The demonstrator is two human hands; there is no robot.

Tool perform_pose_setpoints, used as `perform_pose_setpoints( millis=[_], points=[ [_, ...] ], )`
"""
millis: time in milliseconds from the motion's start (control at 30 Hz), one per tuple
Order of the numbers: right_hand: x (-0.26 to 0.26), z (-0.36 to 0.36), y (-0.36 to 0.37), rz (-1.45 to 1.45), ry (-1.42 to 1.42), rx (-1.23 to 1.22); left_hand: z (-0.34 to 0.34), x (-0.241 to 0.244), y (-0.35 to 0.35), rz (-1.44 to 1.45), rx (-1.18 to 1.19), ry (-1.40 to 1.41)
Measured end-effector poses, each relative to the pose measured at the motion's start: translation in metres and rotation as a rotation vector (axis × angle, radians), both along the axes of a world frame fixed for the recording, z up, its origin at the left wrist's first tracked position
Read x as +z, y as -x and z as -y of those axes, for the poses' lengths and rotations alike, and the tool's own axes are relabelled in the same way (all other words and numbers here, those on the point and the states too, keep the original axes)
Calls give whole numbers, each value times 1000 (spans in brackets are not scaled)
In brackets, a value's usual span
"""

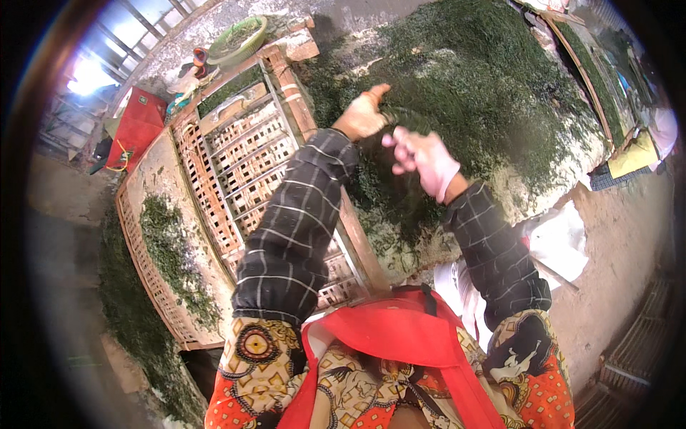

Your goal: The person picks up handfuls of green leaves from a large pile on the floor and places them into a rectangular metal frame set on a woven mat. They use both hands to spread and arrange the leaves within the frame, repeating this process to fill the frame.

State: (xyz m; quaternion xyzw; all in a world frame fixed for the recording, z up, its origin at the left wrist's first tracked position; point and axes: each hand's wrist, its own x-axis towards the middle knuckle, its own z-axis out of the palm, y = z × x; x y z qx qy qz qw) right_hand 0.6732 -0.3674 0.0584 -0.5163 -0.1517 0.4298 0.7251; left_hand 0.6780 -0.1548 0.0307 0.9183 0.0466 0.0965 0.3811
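Observation:
A broad heap of fine dark green plant matter [471,80] lies in front of me, shredded or stringy in look. My left hand [365,113] is over its left side, one finger pointing away from me. Close by on the right, my right hand [423,158] appears to wear a thin pink glove, its fingers partly curled and blurred. The two hands nearly meet. Some green strands may be between them, but blur hides whether either hand grips anything. Dark checked sleeve covers [292,230] reach to both wrists.
A slotted crate-like surface [257,161] with a metal frame and a wooden board [233,110] stands at left. Beyond are a green basket [241,40] and a red bag [140,120]. More green matter [171,257] lies on a pale panel. White sacking [557,241] is at right.

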Motion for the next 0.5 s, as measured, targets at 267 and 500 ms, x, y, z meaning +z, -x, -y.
perform_pose_setpoints(
  millis=[267,500],
  points=[
    [31,7,-36,20,33,-9,-6,87,57,282,174,-465],
    [95,14,-49,474,-110,153,4,109,40,250,-299,188]
  ],
)
